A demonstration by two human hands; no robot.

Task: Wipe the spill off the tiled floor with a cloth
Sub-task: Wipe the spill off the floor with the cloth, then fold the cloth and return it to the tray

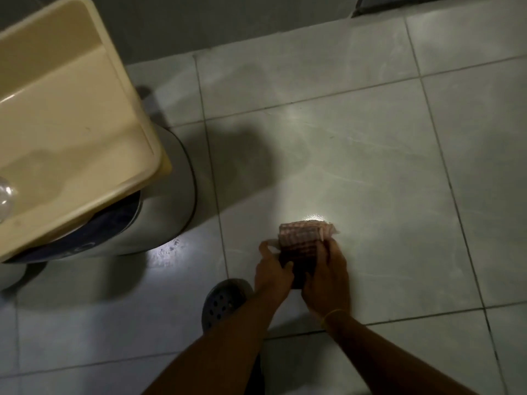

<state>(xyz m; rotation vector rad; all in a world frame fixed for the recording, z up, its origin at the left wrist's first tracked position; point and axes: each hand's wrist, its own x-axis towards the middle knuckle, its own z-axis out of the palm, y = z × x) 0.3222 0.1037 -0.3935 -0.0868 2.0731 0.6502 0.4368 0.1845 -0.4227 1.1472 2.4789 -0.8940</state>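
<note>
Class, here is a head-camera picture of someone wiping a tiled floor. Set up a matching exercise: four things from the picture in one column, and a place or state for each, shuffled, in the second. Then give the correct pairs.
Column 1
1. cloth
2. cream plastic bin
3. dark clog
4. yellow band

Column 2
A. around the right wrist
B. folded, gripped by left hand and right hand
C. at far left, sitting on a round container
D. on the floor, left of the left forearm

Pairs: 1-B, 2-C, 3-D, 4-A
</note>
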